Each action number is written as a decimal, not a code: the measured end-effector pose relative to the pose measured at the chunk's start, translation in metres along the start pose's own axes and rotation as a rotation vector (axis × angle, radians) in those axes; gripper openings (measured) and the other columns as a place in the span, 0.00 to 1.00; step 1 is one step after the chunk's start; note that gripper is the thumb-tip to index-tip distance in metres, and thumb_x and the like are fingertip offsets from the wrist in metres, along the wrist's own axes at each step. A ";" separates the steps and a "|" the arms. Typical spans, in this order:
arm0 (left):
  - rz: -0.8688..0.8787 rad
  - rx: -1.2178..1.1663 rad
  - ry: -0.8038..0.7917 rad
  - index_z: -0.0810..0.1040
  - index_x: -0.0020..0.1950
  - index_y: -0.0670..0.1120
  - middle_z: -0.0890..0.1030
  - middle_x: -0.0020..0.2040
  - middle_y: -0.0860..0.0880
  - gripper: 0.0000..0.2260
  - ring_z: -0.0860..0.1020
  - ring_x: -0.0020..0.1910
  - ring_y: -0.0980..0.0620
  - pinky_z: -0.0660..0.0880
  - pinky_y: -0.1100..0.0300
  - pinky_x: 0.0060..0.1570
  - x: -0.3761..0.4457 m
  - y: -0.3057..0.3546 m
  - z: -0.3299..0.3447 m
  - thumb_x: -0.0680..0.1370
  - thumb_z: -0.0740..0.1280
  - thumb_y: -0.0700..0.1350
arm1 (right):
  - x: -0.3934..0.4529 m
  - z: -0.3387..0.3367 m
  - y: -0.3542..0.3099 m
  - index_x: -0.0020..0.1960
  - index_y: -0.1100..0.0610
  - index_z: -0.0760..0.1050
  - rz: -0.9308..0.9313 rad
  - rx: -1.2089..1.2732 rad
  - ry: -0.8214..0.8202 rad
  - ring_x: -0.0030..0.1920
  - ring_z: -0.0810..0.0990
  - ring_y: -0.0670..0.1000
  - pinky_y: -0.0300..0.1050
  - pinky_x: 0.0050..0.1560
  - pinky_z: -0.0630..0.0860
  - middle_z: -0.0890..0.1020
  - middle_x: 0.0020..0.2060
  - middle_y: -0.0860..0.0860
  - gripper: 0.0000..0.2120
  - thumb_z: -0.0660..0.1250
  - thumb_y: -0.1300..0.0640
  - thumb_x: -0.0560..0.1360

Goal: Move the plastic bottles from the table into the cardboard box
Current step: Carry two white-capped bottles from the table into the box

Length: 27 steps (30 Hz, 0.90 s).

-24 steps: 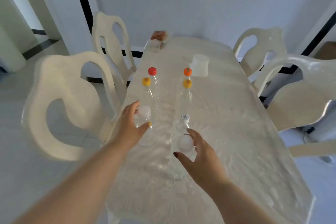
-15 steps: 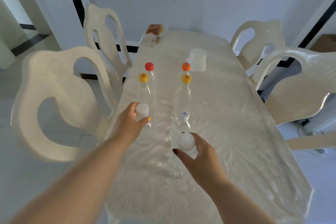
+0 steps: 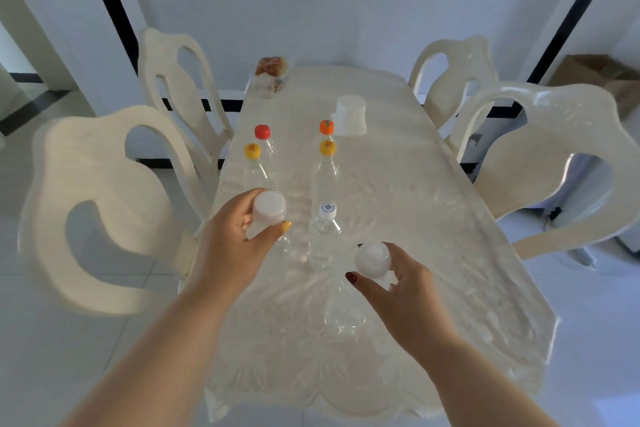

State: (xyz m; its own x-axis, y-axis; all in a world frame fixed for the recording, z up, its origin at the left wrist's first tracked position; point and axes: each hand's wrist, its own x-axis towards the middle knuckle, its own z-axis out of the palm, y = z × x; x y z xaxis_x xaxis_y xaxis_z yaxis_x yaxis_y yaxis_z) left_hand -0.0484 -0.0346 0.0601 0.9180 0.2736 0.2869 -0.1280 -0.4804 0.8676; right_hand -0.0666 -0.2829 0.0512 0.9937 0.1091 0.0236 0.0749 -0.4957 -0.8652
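Note:
Several clear plastic bottles stand in two rows on the white table [image 3: 433, 225]. My left hand [image 3: 235, 246] grips the neck of the near-left white-capped bottle [image 3: 269, 207]. My right hand [image 3: 398, 284] is closed around the neck of the near-right white-capped bottle [image 3: 372, 257]. Between them stands a bottle with a printed white cap [image 3: 327, 210]. Behind are a yellow-capped bottle [image 3: 252, 151], a red-capped bottle [image 3: 262, 131], a second yellow-capped bottle [image 3: 327, 148] and an orange-capped bottle [image 3: 326, 127]. A cardboard box [image 3: 602, 78] sits on the floor at the far right.
Four cream chairs surround the table: two on the left [image 3: 69, 184] [image 3: 173, 80], two on the right [image 3: 554, 156] [image 3: 450, 73]. A white cup [image 3: 350, 114] stands behind the right row. A clear container with food [image 3: 272, 74] rests at the table's far end.
Both hands have closed tighter on the necks of the two nearest bottles, and the bottles' caps sit slightly higher in the hands. The camera has shifted a little closer.

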 end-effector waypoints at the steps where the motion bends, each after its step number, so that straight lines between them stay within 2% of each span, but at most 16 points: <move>1: 0.027 -0.010 -0.015 0.77 0.51 0.67 0.83 0.46 0.64 0.14 0.80 0.47 0.62 0.75 0.62 0.51 -0.005 0.015 0.000 0.67 0.73 0.59 | -0.006 -0.009 -0.002 0.52 0.44 0.78 -0.001 -0.002 0.020 0.44 0.80 0.42 0.33 0.41 0.72 0.83 0.45 0.37 0.13 0.74 0.44 0.69; 5: 0.107 -0.135 -0.158 0.78 0.49 0.71 0.85 0.48 0.64 0.14 0.83 0.50 0.63 0.77 0.66 0.52 -0.017 0.076 0.015 0.65 0.72 0.60 | -0.038 -0.058 -0.004 0.49 0.43 0.78 0.025 0.002 0.132 0.44 0.80 0.38 0.29 0.41 0.73 0.82 0.45 0.33 0.10 0.75 0.46 0.69; 8: 0.146 -0.213 -0.264 0.79 0.50 0.69 0.87 0.50 0.57 0.15 0.85 0.52 0.58 0.79 0.59 0.55 -0.026 0.113 0.045 0.64 0.73 0.59 | -0.063 -0.103 0.002 0.49 0.39 0.78 0.064 0.008 0.219 0.48 0.79 0.31 0.27 0.44 0.72 0.81 0.45 0.28 0.11 0.75 0.44 0.68; 10: 0.172 -0.237 -0.313 0.80 0.49 0.68 0.87 0.50 0.57 0.15 0.85 0.51 0.57 0.79 0.58 0.56 -0.032 0.137 0.072 0.63 0.73 0.59 | -0.078 -0.136 0.009 0.52 0.39 0.79 0.103 0.019 0.281 0.50 0.80 0.34 0.34 0.51 0.75 0.83 0.46 0.31 0.14 0.75 0.42 0.67; 12: 0.190 -0.254 -0.355 0.80 0.49 0.66 0.87 0.49 0.57 0.16 0.85 0.51 0.57 0.79 0.58 0.56 -0.040 0.159 0.103 0.63 0.73 0.59 | -0.091 -0.168 0.016 0.55 0.40 0.79 0.138 0.009 0.339 0.52 0.81 0.39 0.43 0.54 0.78 0.85 0.46 0.37 0.18 0.74 0.41 0.67; 17: 0.240 -0.284 -0.471 0.81 0.53 0.61 0.87 0.49 0.56 0.17 0.85 0.51 0.55 0.79 0.53 0.56 -0.067 0.224 0.200 0.65 0.74 0.57 | -0.127 -0.270 0.047 0.49 0.39 0.79 0.165 -0.041 0.465 0.46 0.81 0.36 0.39 0.47 0.77 0.83 0.44 0.32 0.10 0.74 0.44 0.68; 20: 0.259 -0.306 -0.517 0.82 0.57 0.57 0.87 0.50 0.56 0.18 0.85 0.50 0.57 0.79 0.56 0.53 -0.090 0.264 0.270 0.68 0.75 0.52 | -0.147 -0.339 0.077 0.52 0.41 0.79 0.198 -0.085 0.526 0.47 0.82 0.39 0.43 0.49 0.78 0.85 0.44 0.38 0.15 0.72 0.40 0.67; 23: 0.264 -0.347 -0.557 0.81 0.54 0.59 0.87 0.48 0.58 0.15 0.85 0.49 0.59 0.79 0.59 0.49 -0.109 0.296 0.330 0.70 0.77 0.48 | -0.158 -0.397 0.103 0.56 0.44 0.79 0.215 -0.154 0.561 0.49 0.82 0.43 0.47 0.51 0.79 0.85 0.46 0.42 0.23 0.70 0.36 0.65; 25: 0.265 -0.366 -0.589 0.81 0.53 0.59 0.87 0.48 0.57 0.14 0.85 0.49 0.60 0.79 0.60 0.50 -0.123 0.320 0.373 0.71 0.78 0.46 | -0.167 -0.441 0.123 0.55 0.45 0.80 0.222 -0.178 0.585 0.47 0.82 0.44 0.46 0.48 0.78 0.85 0.45 0.42 0.22 0.70 0.37 0.65; 27: 0.254 -0.397 -0.615 0.81 0.56 0.56 0.87 0.49 0.54 0.16 0.85 0.51 0.58 0.79 0.60 0.52 -0.133 0.340 0.409 0.69 0.76 0.50 | -0.171 -0.480 0.140 0.53 0.45 0.80 0.236 -0.202 0.598 0.43 0.81 0.44 0.43 0.43 0.76 0.85 0.43 0.42 0.17 0.71 0.39 0.67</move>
State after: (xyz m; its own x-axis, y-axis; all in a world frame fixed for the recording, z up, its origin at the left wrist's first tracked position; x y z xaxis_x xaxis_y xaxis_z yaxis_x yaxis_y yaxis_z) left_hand -0.0607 -0.5753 0.1511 0.8709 -0.3725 0.3206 -0.3810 -0.0996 0.9192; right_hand -0.1861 -0.7842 0.1668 0.8557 -0.4890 0.1692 -0.1933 -0.6055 -0.7720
